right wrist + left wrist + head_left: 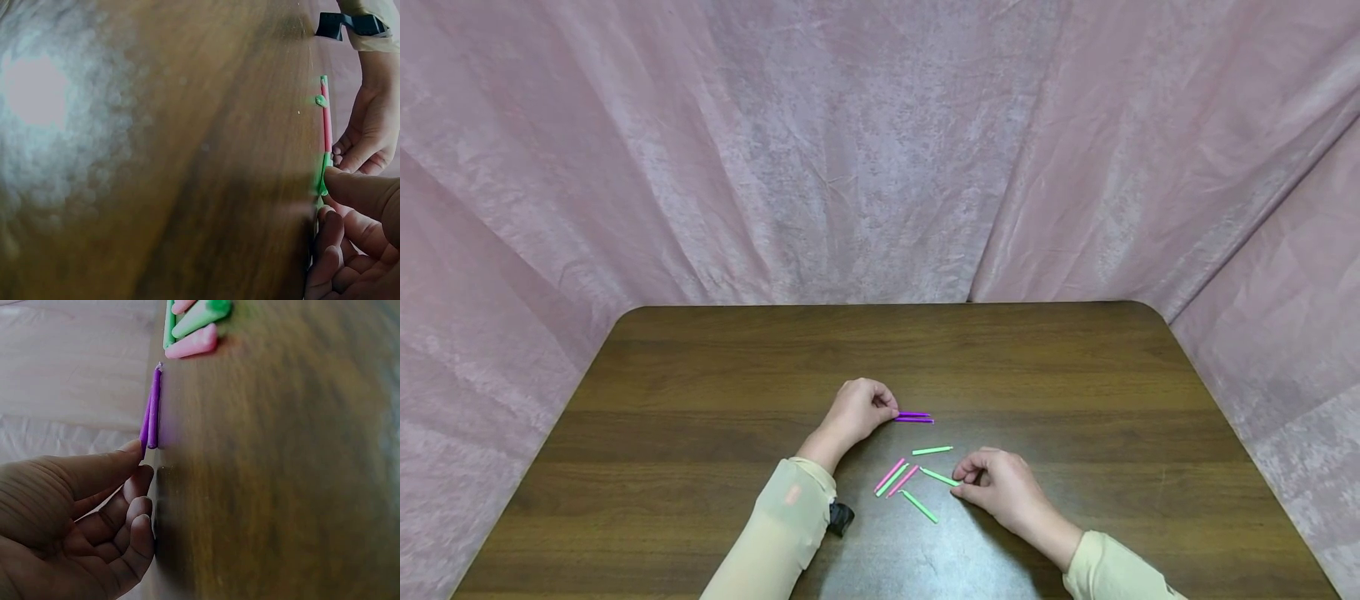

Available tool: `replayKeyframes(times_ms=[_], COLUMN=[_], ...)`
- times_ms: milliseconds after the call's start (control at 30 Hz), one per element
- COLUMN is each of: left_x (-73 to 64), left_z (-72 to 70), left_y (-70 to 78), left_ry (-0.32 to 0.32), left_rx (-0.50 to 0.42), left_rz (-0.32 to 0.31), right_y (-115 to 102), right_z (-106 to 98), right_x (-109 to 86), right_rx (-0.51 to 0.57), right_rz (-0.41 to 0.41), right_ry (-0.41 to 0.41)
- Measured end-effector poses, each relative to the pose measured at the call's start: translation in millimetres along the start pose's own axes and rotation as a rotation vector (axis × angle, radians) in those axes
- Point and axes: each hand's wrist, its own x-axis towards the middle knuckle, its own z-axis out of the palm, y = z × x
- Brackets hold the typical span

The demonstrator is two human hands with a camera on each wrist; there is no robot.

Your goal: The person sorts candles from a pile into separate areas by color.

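My left hand (856, 413) pinches the left end of one of two thin purple candles (913, 421) lying side by side on the table. In the left wrist view, that purple candle (146, 428) tilts against its neighbour (154, 412). The right hand (1009, 490) pinches one end of a green candle (938, 477) between thumb and fingers, low over the wood. Left of it, two pink candles (903, 481) lie slanted with a green one (892, 480) between them. Another green candle (932, 451) lies behind, and one more (919, 506) lies in front.
The brown wooden table (700, 358) has rounded far corners. Pink curtains (850, 167) hang behind it and along both sides. A black strap piece (841, 518) sticks out from the left sleeve (790, 517).
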Motion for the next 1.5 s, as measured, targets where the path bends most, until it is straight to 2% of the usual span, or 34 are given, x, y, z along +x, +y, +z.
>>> replayKeyframes(times_ms=[233,533,967,1367,1500], left_x=[-0.2,0.3,1.0,-0.7,0.2], left_z=[-0.6,-0.9,-0.5,-2.2,-2.3], left_y=[0.0,-0.1,0.7,-1.2,-0.2], left_ry=[0.001,0.004,-0.012,0.001,-0.013], left_rx=[0.008,0.023,0.036,0.001,-0.017], left_rz=[0.013,0.031,0.020,0.081,0.032], right_y=[0.7,-1.6,-1.5,-0.4,0.8], right_z=[0.3,2.6,2.0,0.7,0.8], right_x=[0.9,1.4,1.8,1.4,0.7], right_rx=[-0.033,-0.086,-0.068,-0.038,-0.023], right_rz=[-0.018,-0.002,0.007,0.015,-0.020], right_ry=[0.001,0.015,0.027,0.037,0.057])
